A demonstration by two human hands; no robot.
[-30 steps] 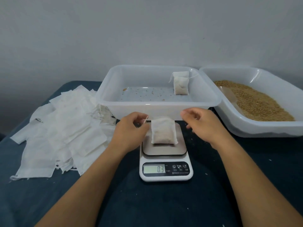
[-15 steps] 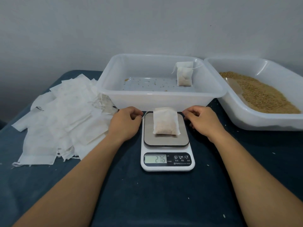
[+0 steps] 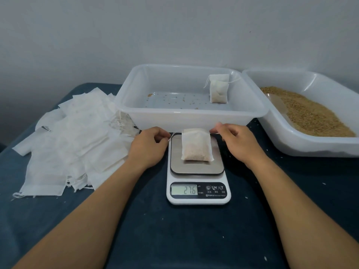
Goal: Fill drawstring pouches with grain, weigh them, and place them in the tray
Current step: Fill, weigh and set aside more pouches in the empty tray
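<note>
A filled pouch (image 3: 196, 145) lies on a scale (image 3: 198, 171) reading 27.6, on a dark desk (image 3: 194, 239). The left hand (image 3: 149, 146) and right hand (image 3: 238, 142) flank it, fingers curled by its top corners. Behind, a clear tray (image 3: 191, 115) holds another pouch (image 3: 218, 90).

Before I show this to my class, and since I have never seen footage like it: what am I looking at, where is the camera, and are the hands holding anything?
The camera sits on a person's head and looks down at their own two bare arms; no robot is involved. On the dark table stands a small kitchen scale with a filled pouch lying on its plate; the display reads 27.6. The left hand and right hand sit at either side of the pouch's top. The left seems to pinch its thin drawstring; whether the right pinches anything is unclear. Behind the scale is a clear tray holding two finished pouches and some stray grains. On the right a second tub holds loose grain. On the left lies a heap of empty pouches.
</note>
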